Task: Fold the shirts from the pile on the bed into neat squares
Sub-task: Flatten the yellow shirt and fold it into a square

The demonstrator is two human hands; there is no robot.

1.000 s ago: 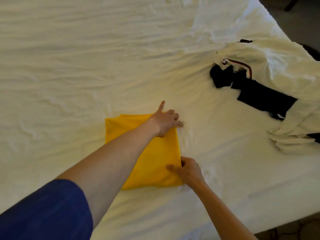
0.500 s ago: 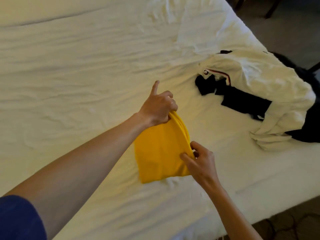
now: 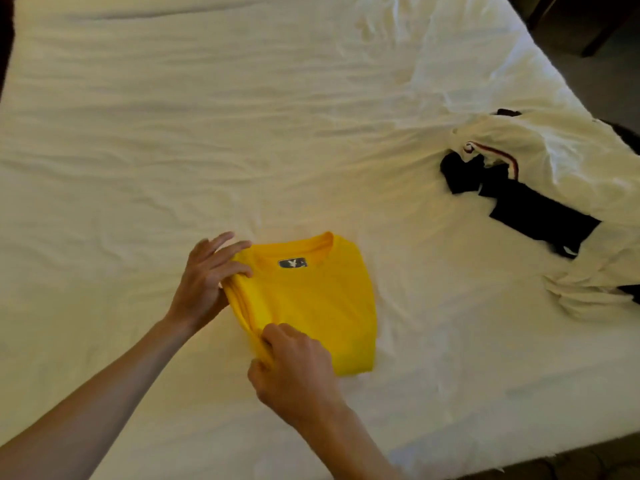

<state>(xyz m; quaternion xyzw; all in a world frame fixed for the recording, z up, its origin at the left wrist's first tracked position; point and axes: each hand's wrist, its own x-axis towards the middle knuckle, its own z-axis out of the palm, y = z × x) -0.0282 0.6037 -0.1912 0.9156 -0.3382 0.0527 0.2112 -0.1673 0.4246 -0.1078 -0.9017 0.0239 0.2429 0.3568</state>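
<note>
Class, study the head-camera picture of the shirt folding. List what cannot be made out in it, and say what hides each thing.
- Label on the yellow shirt: print too small to read.
- Right hand: its fingertips are hidden behind its own back.
- Pile of shirts: cut off by the right edge; the count of shirts is unclear.
- Black shirt: mostly covered by the white shirt.
- Left hand: its thumb is hidden under the shirt's edge.

The scene is lit by warm, soft light, brightest on the white bed sheet (image 3: 450, 64) at the upper right and dimmer toward the near edge. Shadows are faint and diffuse, confined to sheet wrinkles and beneath the forearms; the top corners fall to near black. The picture is slightly soft overall, with wide-angle bowing of the bed edges.
</note>
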